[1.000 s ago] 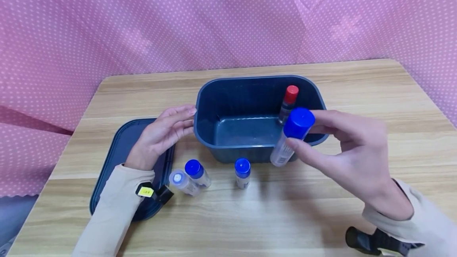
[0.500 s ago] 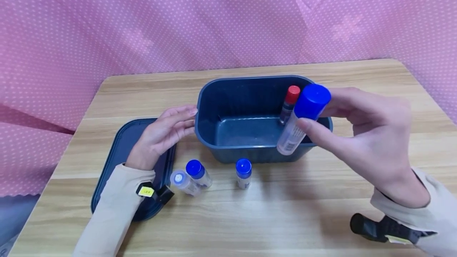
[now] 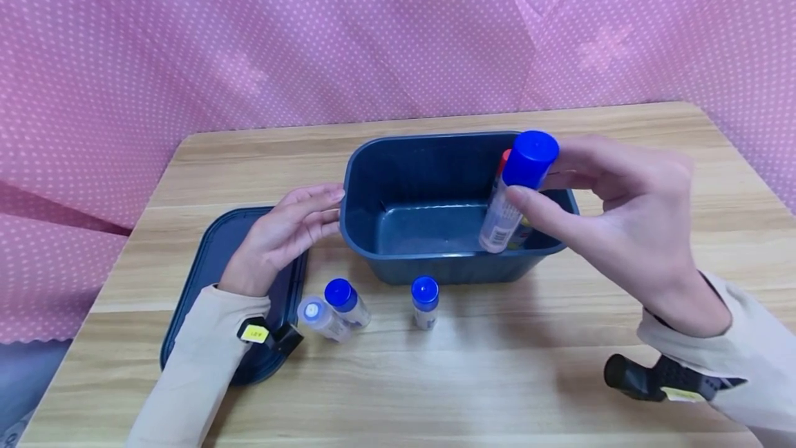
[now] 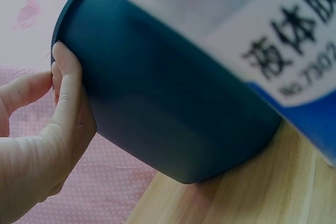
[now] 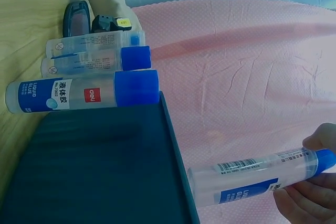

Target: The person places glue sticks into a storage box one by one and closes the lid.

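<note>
My right hand [image 3: 628,220] pinches a liquid glue bottle [image 3: 502,221] by its upper part, just below the blue cap. The bottle tilts over the right end of a dark blue bin [image 3: 435,269]. In the right wrist view the bottom of the held glue bottle [image 5: 257,178] overlaps the bin's rim. Inside the bin stands a red-capped bottle [image 3: 502,160], mostly hidden behind the held one; a bit of yellow label shows lower down. My left hand [image 3: 282,234] touches the bin's left side with extended fingers; in the left wrist view a fingertip lies right at the rim.
In front of the bin stand a blue-capped glue bottle [image 3: 425,303], another blue-capped one [image 3: 348,304] further left, and a clear-topped bottle [image 3: 323,320] beside that. A dark blue lid [image 3: 218,254] lies under my left forearm. A pink dotted cloth [image 3: 398,33] hangs behind the table.
My right hand has carried the glue bottle up and right, then slightly back left and further over the bin, now covering most of the red-capped bottle. My left hand keeps its place.
</note>
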